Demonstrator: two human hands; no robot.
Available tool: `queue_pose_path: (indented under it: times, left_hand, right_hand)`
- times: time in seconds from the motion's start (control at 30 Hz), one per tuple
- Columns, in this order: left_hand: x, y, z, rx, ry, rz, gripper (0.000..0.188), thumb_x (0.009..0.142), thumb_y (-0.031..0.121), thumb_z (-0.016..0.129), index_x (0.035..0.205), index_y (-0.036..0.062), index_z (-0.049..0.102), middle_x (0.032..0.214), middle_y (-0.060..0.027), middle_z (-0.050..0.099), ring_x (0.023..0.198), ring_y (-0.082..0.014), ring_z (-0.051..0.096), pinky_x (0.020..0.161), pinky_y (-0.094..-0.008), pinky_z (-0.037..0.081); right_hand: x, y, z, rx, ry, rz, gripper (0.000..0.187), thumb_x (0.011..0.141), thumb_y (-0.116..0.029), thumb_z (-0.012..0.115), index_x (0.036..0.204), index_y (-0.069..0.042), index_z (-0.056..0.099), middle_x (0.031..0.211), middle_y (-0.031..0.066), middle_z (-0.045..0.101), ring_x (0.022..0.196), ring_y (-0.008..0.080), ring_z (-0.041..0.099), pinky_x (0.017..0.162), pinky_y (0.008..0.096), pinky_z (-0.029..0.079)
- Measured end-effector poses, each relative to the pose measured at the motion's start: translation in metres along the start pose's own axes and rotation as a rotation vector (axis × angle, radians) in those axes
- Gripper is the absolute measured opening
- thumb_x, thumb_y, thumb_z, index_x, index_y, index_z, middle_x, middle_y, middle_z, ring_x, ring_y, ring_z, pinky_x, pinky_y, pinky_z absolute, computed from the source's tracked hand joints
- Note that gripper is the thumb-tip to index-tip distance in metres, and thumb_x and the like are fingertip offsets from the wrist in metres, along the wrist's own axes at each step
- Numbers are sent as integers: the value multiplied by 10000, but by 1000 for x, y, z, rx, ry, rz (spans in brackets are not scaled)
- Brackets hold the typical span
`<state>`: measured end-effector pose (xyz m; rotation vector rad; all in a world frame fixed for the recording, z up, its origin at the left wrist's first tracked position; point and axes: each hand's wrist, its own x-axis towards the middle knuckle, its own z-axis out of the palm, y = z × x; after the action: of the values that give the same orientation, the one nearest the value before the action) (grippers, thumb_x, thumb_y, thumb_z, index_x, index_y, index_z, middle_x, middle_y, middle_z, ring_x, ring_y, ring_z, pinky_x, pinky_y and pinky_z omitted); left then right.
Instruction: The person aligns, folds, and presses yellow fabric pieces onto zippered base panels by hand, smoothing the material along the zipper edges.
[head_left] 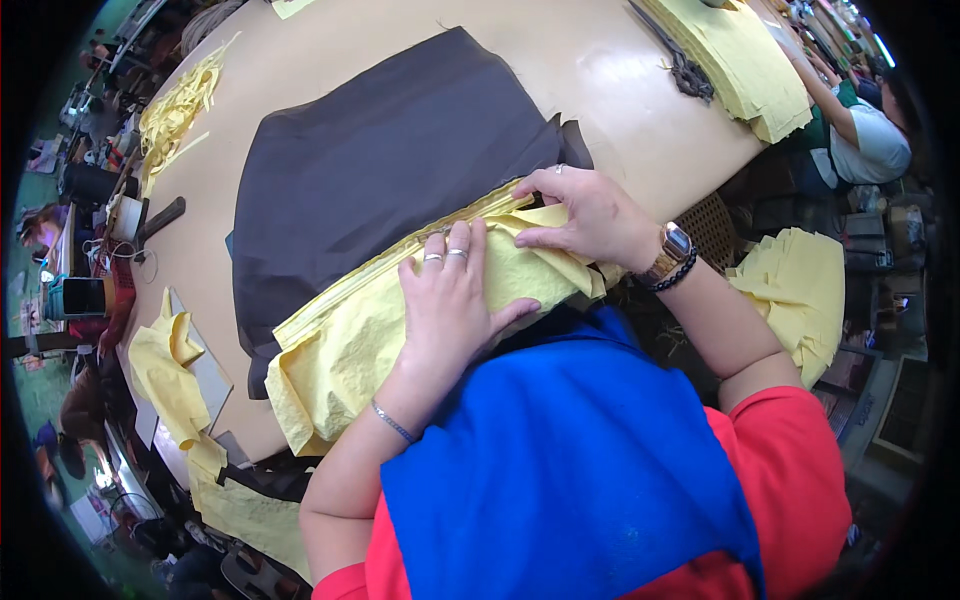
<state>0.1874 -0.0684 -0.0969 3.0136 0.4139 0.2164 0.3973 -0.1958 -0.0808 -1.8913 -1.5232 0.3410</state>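
A large dark brown fabric panel (370, 180) lies on the table, with a yellow fabric piece (350, 350) along its near edge. Narrow folded strips run along the seam between the two. My left hand (450, 295) rests flat on the yellow fabric, its fingers stretched toward the folded edge and its thumb out to the right. At the right end of that edge, my right hand (595, 220) grips a raised fold of the yellow fabric between thumb and fingers. Some of its fingertips are hidden behind the cloth.
The pale table (640, 120) carries yellow scraps (185, 110) at far left and a yellow fabric stack (745, 65) at far right. More yellow cloth (170, 365) hangs over the left edge. Another yellow stack (795, 295) sits right of my arm. A co-worker (870, 140) is at the right.
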Motion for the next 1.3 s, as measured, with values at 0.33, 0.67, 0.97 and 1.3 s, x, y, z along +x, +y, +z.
queue_pose_path:
  times: [0.33,0.67,0.97,1.3]
  left_hand:
    - [1,0,-3,-12,-38,-17,1129,751,829,689,1514,12,531,1359,-90,571,1239,-272,562,975,-506,466]
    - [1,-1,-2,-17,-28,-4,1128,742,825,695,1503,6,543,1344,-92,584,1217,-273,567,934,-477,461]
    - [3,-2,-1,-18,-4,9,1128,747,846,679,1488,4,558,1318,-98,594,1190,-270,581,922,-458,454]
    - [10,-5,-5,-56,-11,15,1044,763,827,689,1452,47,605,1320,-127,625,1169,-291,608,924,-490,462]
  right_hand:
    - [-8,-3,-14,-32,-66,116,378,907,-344,836,1156,-92,704,1013,134,752,923,325,732,815,424,586]
    - [-6,3,-10,-51,28,36,219,945,-245,814,1063,-60,804,858,123,742,799,274,713,729,361,573]
    - [-3,20,1,138,57,280,283,917,-331,799,1004,-63,832,877,160,777,798,297,746,754,385,580]
    - [-4,20,9,186,71,281,264,919,-341,798,1004,-94,839,842,148,767,739,284,735,725,383,578]
